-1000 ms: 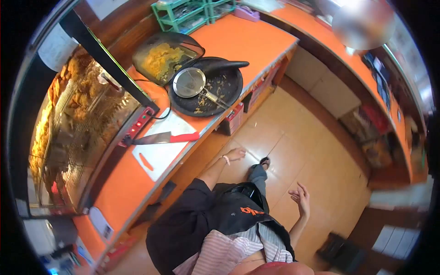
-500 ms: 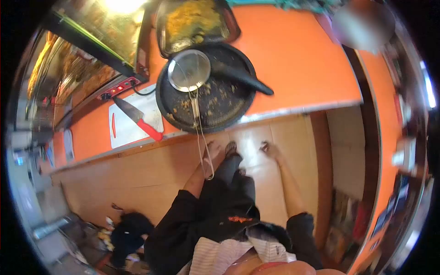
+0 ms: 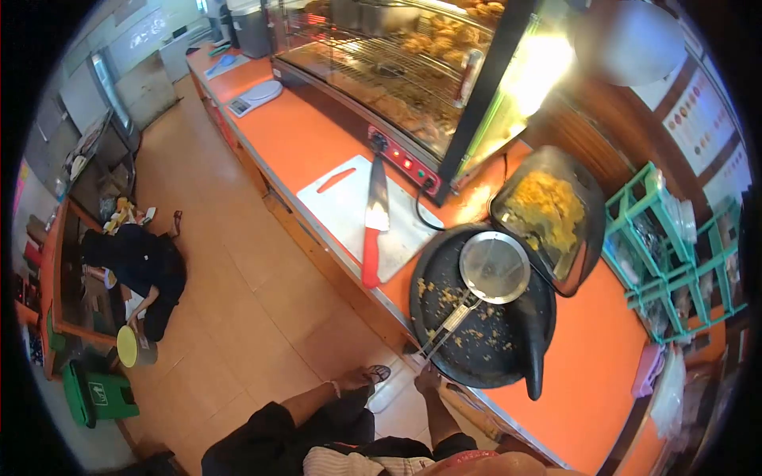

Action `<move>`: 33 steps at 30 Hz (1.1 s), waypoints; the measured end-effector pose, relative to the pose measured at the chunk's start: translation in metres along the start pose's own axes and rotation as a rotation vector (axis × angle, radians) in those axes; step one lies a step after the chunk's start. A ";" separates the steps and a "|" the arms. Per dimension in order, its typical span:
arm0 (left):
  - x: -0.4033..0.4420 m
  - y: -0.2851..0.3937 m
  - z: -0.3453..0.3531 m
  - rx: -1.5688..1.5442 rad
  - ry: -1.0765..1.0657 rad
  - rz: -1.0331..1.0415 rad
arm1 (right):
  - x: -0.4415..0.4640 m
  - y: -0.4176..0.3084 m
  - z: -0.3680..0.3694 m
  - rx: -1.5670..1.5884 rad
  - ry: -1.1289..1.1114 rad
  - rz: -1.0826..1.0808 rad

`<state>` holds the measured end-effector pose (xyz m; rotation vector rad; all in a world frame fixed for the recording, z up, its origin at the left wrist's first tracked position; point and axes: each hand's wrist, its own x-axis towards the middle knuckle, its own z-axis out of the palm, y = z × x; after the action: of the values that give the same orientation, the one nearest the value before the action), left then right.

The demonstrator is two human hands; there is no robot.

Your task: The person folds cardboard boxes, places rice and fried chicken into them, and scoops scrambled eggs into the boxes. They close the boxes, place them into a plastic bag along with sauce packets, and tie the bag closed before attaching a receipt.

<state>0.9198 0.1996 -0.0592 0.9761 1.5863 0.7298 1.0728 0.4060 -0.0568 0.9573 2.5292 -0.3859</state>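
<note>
Moved: right hand [image 3: 429, 379], out over the floor well apart from the black dish [image 3: 492, 361] a second ago, is now just beyond its near rim; camera view has swung left.
Right hand: fingers look curled; by the strainer's handle end, contact unclear. Can't tell how far open or if it has hold of anything.
Left hand [image 3: 355, 379]: below and left of the dish, over the floor by the sandalled foot [image 3: 379, 373]; too small to read opening or grip.
Black dish: on the orange surface [image 3: 595, 349], crumbs inside.
Strainer [image 3: 494, 267]: mesh end over the dish's upper part, handle running out past its near rim.
Pestle [image 3: 530, 341]: in the dish's right side, tip over the rim.
Tray [image 3: 594, 214]: just above and right of the dish, orange-yellow food [image 3: 548, 202] in it.
Knife [image 3: 375, 222]: left of the dish, on the white cutting board [image 3: 345, 210].
Co-worker [image 3: 139, 258]: far left of the dish, low near the floor, hand at a yellow bucket [image 3: 131, 347].
</note>
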 end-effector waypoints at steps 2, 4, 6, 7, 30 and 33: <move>-0.030 -0.046 0.005 -0.007 0.015 -0.038 | 0.012 0.015 0.027 -0.087 0.017 -0.025; -0.046 -0.101 0.013 -0.079 0.445 -0.270 | 0.057 0.041 0.082 0.240 0.303 0.143; -0.075 -0.050 -0.013 -0.099 0.381 -0.307 | 0.042 0.029 0.061 0.113 0.284 0.074; -0.086 -0.022 -0.029 -0.116 0.315 -0.343 | 0.033 0.021 0.050 0.079 0.271 0.051; 0.143 0.054 0.014 0.014 0.609 0.201 | 0.033 0.016 0.027 0.053 0.448 -0.069; 0.225 -0.057 0.069 0.348 0.279 0.115 | 0.023 0.012 0.023 0.037 0.412 -0.075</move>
<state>0.9569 0.3680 -0.2288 1.2685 1.9572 0.7052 1.0714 0.4189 -0.0891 1.0473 2.9443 -0.2795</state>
